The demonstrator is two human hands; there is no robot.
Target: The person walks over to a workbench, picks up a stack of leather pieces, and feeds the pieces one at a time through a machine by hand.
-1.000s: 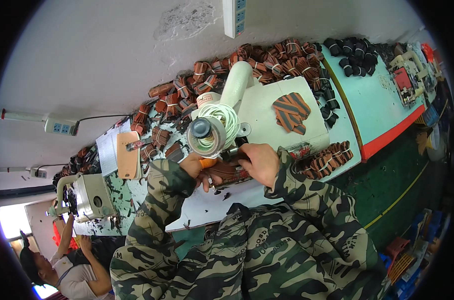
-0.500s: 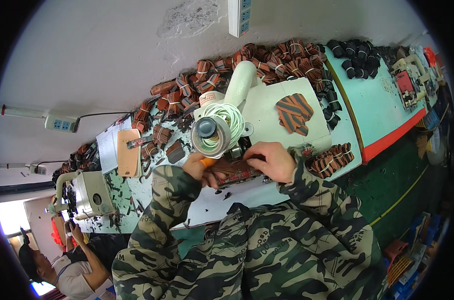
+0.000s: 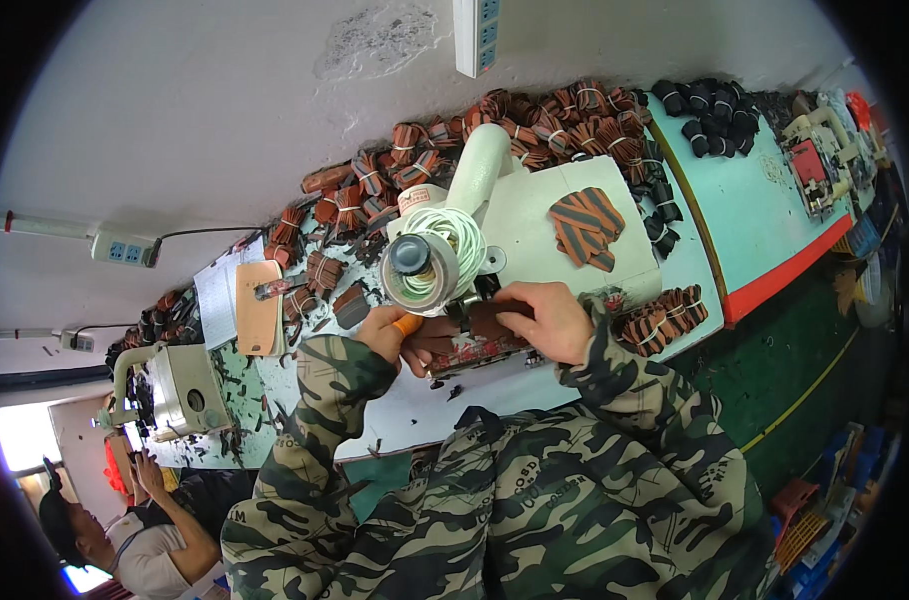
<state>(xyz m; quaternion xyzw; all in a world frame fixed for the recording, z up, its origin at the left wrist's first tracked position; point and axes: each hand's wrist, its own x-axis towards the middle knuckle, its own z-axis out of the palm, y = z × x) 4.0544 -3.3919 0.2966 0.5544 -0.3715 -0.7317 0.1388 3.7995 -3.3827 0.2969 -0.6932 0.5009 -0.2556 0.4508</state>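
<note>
A cream-coloured machine (image 3: 535, 215) with a thick arm stands in front of me, a coil of pale cord (image 3: 459, 240) and a clear round cup (image 3: 420, 285) at its head. My right hand (image 3: 552, 320) pinches the right end of a flat brown strip (image 3: 487, 322) at the machine's front edge. To the left, my left hand (image 3: 387, 334) has its fingers closed around brown strips (image 3: 432, 333). An orange band (image 3: 408, 324) wraps one of its fingers. The machine's head partly hides the spot between the hands.
Loose brown-and-grey strips (image 3: 587, 228) lie on the machine's bed, and tied bundles (image 3: 565, 125) line the wall. Another bundle (image 3: 662, 320) sits at right. A brown notepad (image 3: 259, 308) and a second machine (image 3: 180, 390) are on the left, where a person (image 3: 155, 540) works.
A flat brown strip now shows between my hands, pinched by my right hand. My left hand has shifted slightly left; the machine and bundles stay put.
</note>
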